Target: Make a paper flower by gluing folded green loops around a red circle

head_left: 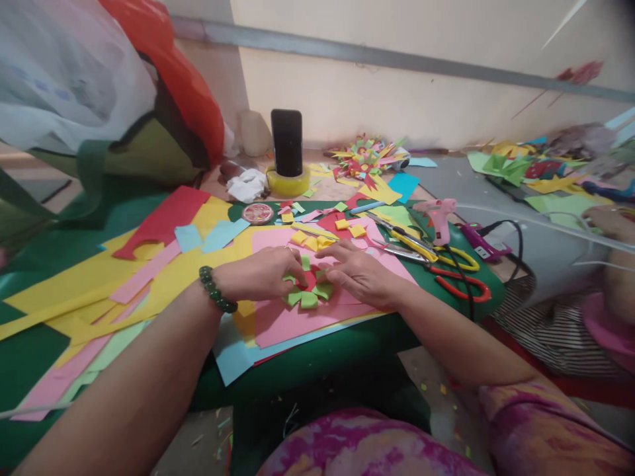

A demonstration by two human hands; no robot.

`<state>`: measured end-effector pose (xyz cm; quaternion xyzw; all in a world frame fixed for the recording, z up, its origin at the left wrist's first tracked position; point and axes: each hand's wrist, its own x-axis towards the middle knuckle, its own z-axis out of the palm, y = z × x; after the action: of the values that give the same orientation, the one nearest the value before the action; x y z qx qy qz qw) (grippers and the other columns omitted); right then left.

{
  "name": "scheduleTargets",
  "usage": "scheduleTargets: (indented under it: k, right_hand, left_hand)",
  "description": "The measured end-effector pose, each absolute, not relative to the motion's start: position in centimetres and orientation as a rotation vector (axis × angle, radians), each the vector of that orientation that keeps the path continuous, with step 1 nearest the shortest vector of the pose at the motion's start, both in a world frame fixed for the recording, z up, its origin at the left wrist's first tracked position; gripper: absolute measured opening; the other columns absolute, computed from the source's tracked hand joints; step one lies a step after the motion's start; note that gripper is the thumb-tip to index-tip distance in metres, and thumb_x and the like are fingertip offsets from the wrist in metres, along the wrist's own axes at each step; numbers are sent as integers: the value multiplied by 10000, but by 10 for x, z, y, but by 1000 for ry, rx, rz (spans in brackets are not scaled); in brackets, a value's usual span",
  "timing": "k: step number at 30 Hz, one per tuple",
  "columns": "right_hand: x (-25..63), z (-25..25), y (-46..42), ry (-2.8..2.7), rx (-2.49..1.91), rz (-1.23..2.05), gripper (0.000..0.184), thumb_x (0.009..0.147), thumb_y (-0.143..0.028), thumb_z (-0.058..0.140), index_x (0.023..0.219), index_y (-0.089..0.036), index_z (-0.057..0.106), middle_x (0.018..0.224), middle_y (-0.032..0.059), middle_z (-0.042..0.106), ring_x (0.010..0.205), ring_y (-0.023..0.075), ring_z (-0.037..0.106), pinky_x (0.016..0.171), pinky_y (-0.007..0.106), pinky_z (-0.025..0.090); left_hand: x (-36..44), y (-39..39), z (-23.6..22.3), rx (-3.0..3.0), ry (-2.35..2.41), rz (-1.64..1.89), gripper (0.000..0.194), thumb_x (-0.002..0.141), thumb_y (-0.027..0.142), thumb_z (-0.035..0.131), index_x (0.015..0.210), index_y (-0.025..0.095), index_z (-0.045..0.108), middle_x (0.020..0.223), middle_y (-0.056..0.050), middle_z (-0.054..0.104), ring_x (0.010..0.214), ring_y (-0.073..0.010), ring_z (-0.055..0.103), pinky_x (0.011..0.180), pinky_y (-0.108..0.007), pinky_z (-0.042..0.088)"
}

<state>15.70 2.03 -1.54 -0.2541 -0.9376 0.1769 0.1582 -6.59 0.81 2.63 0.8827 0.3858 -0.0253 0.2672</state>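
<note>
A paper flower with green folded petals around a red centre lies on a stack of pink sheets. My left hand, with a green bead bracelet at its wrist, has its fingers closed on the flower's left petals. From the other side, my right hand bends its thumb and fingers onto the right petals. The fingertips partly cover the flower. Just beyond it lie several small folded yellow paper pieces.
Scissors with red-orange handles, a yellow cutter and a pink glue gun lie to the right. Behind stands a phone in a yellow tape roll. Yellow paper strips spread left. Another person's hand shows far right.
</note>
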Motion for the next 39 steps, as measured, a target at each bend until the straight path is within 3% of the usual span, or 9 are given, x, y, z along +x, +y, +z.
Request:
scheduleTargets:
  k: [5, 8, 12, 25, 31, 35, 39]
  right_hand:
    - [159, -15, 23, -2636, -868, 485, 424, 1005, -352, 339, 990, -182, 727, 1134, 113, 632, 1056, 226, 556, 910, 385, 446]
    - [163, -13, 23, -2624, -924, 522, 217, 892, -231, 521, 1025, -171, 682, 991, 89, 658, 900, 193, 602, 785, 317, 474]
    - [165, -14, 23, -2630, -906, 539, 274, 766, -145, 625, 1036, -184, 655, 893, 45, 666, 807, 169, 608, 699, 268, 460]
    - [163, -18, 24, -2624, -730, 522, 187, 809, -131, 610, 951, -161, 727, 954, 95, 680, 894, 191, 624, 781, 307, 507]
    - [163, -14, 22, -2670, -692, 496, 190, 833, -148, 595, 937, -210, 741, 974, 76, 678, 921, 200, 595, 805, 337, 497]
    - [163, -7, 20, -2730, -663, 448, 272, 839, -120, 529, 998, -200, 734, 1134, 109, 625, 1051, 240, 543, 880, 392, 477]
    - [162, -7, 19, -2764, -669, 368, 348, 853, -85, 459, 1042, -205, 725, 1096, 110, 619, 1016, 239, 523, 860, 394, 472]
  left_hand:
    - [-65, 8, 26, 2401, 1050, -78, 372, 712, 68, 492, 884, 237, 774, 867, -16, 684, 834, -154, 576, 733, -232, 419]
    - [-65, 7, 26, 2396, 1074, -86, 362, 716, 82, 493, 886, 232, 774, 901, -27, 683, 841, -161, 576, 746, -241, 426]
    - [-65, 7, 26, 2404, 1064, -92, 343, 744, 103, 494, 880, 242, 776, 879, -31, 670, 828, -166, 572, 741, -249, 426]
    - [-64, 6, 27, 2430, 1062, -106, 308, 733, 101, 498, 829, 219, 766, 828, -33, 651, 801, -163, 565, 730, -255, 418]
    - [-64, 6, 28, 2426, 1052, -100, 320, 749, 112, 493, 861, 228, 770, 856, -34, 668, 835, -166, 566, 735, -247, 418]
    - [-64, 5, 28, 2404, 1075, -100, 309, 756, 121, 513, 875, 235, 774, 863, -35, 666, 818, -164, 568, 739, -252, 419]
    - [-64, 6, 27, 2408, 1066, -73, 313, 757, 108, 514, 868, 237, 776, 851, -34, 659, 812, -163, 564, 736, -252, 418]
